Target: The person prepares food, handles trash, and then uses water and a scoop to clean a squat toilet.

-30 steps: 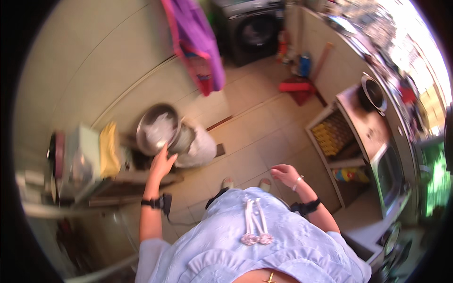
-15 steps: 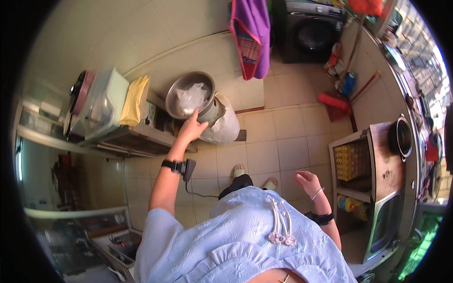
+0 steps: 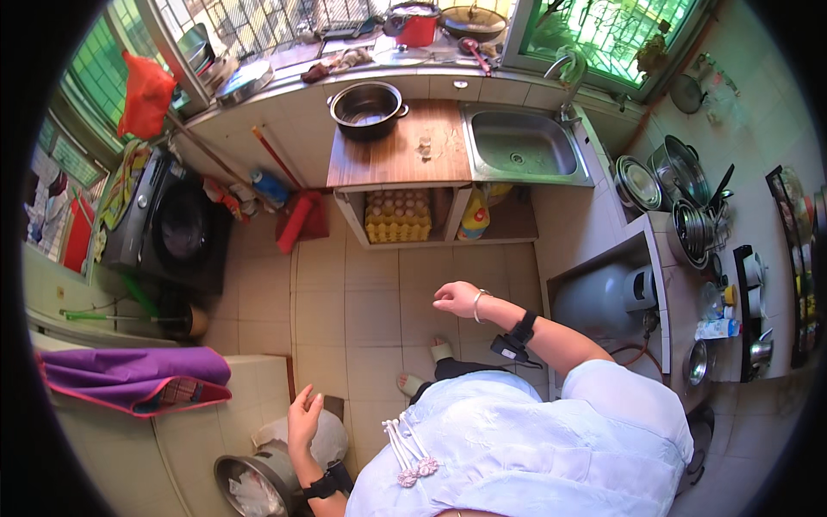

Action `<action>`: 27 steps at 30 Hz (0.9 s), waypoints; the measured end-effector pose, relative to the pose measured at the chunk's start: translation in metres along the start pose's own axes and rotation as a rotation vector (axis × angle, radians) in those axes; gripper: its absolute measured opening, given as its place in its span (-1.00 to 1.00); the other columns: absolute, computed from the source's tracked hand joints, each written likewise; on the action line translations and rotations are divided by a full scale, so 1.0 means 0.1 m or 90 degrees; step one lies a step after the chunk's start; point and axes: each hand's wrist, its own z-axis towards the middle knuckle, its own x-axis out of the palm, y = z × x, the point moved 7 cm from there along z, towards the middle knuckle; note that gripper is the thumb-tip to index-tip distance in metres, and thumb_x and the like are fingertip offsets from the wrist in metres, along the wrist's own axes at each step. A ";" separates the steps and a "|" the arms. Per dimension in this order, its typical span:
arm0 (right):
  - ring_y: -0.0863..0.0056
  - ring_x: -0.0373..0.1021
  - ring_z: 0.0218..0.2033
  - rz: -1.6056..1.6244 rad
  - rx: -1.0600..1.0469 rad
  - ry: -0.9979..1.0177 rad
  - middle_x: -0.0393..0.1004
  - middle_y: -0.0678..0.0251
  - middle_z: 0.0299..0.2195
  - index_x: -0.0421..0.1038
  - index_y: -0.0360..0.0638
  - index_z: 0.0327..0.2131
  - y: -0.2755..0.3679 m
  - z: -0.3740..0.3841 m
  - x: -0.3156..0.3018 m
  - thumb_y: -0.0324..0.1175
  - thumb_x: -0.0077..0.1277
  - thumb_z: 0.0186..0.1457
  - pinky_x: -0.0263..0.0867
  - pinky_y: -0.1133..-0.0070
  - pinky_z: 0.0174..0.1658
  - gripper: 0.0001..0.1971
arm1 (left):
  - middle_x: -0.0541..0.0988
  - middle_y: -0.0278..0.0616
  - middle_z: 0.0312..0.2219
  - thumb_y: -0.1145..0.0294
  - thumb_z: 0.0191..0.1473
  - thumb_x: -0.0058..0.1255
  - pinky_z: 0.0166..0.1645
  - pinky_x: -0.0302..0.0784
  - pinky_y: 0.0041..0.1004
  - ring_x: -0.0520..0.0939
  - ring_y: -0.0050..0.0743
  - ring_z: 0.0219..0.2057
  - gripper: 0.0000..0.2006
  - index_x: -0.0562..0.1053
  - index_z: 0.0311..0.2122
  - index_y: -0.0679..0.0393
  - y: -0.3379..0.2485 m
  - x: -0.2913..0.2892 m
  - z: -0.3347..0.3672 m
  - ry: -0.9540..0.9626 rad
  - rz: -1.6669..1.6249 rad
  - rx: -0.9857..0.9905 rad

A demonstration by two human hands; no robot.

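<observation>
My left hand [image 3: 305,417] is empty, its fingers apart, above a whitish bin-like container [image 3: 329,441] at the lower left. Next to that container is a metal basin [image 3: 231,472] with a crumpled clear plastic bag [image 3: 257,493] in it. Out over the tiled floor, my right hand [image 3: 458,299] hangs in the air, loosely bent and holding nothing. Farther off, a dark two-handled pot [image 3: 366,109] stands on the wooden counter board [image 3: 401,159], left of a steel sink [image 3: 527,142].
Trays of eggs [image 3: 398,215] and a yellow bottle [image 3: 475,217] sit under the counter. A gas cylinder [image 3: 594,293] stands at the right. A black washing machine [image 3: 177,220], red dustpan [image 3: 301,220] and purple cloth [image 3: 138,377] are on the left.
My body has turned right, bringing the counter and sink in front. The left hand has come away from the basin's rim. My right hand has swung round over the floor, still empty.
</observation>
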 end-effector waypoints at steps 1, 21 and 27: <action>0.39 0.43 -0.28 0.022 -0.010 -0.047 0.50 0.18 -0.31 0.43 -0.27 -0.22 -0.04 -0.04 -0.30 -0.21 0.07 -0.06 0.33 0.54 -0.18 -0.63 | 0.52 -0.13 -0.26 0.34 0.06 0.01 -0.14 0.38 -0.55 0.49 -0.55 -0.26 -0.54 0.27 0.05 0.31 -0.20 0.10 0.03 0.020 -0.021 0.026; 0.44 0.45 -0.49 0.244 0.002 -0.864 0.53 0.20 -0.46 0.48 -0.25 -0.32 -1.19 2.20 -6.13 -0.17 0.22 -0.23 0.33 0.54 -0.36 -0.60 | 0.50 -0.06 -0.17 0.30 0.05 0.02 -0.11 0.41 -0.50 0.51 -0.49 -0.21 -0.52 0.26 0.07 0.26 -2.96 2.40 1.35 0.159 0.050 0.089; 0.22 0.43 -0.47 0.125 -0.186 -0.938 0.46 0.03 -0.56 0.49 -0.25 -0.57 -0.89 2.04 -6.47 -0.20 0.00 -0.15 0.31 0.45 -0.36 -0.73 | 0.51 -0.07 -0.19 0.29 0.04 0.03 -0.12 0.42 -0.51 0.52 -0.49 -0.23 -0.53 0.28 0.05 0.25 -3.23 2.56 1.46 0.170 0.108 0.104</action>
